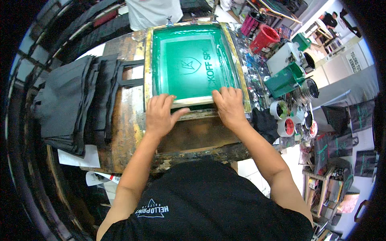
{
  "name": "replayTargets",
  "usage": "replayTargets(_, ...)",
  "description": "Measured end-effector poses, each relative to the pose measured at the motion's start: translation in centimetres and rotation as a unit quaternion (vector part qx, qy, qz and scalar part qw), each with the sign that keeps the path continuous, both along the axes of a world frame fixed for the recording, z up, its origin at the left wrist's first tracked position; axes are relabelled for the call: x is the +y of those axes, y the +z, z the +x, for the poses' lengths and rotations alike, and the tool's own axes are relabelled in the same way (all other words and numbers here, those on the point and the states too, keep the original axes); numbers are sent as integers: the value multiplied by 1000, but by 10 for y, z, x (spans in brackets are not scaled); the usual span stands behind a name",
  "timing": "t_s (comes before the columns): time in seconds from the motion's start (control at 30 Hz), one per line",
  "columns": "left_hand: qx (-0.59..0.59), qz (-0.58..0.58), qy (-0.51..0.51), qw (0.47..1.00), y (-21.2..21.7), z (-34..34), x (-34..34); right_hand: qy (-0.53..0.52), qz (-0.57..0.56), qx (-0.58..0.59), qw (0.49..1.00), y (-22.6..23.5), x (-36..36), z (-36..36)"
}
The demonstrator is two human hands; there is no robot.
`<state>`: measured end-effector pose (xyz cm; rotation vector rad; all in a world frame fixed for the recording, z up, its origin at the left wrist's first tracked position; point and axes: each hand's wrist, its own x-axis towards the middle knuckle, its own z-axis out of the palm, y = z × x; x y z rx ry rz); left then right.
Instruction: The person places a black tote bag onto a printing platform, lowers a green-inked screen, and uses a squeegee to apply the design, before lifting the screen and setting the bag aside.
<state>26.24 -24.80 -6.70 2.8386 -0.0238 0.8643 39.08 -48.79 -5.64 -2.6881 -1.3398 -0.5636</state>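
Note:
A screen-printing frame (pixel 148 60) lies on the worktable, its mesh (pixel 189 52) green and bearing a shield-shaped emblem and lettering. Across its near end runs a pale bar that looks like a squeegee (pixel 194 101). My left hand (pixel 160 116) has its fingers over the bar's left end, the thumb stretched out along the near side. At the right end, my right hand (pixel 230 106) curls its fingers over the same bar. Black straps (pixel 132 83) stick out from under the frame's left side. The bar's lower edge is hidden.
Stacked black fabric bags (pixel 64 100) lie to the left on the paint-stained worktable (pixel 124 124). Along the right stand a red bucket (pixel 265 38), a green container (pixel 283 80) and several ink tubs (pixel 286 127). Clamps (pixel 169 21) show at the frame's far edge, near a person in a pale shirt (pixel 155 14).

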Motion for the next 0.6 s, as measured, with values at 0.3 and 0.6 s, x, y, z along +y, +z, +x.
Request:
replayTargets(0.3, 138, -169, 213, 952, -56, -67, 38, 0, 97, 36, 995, -23, -14, -40)
replayTargets(0.6, -20, -347, 169, 922, -38, -65, 33, 8, 111, 21, 994, 49, -2, -20)
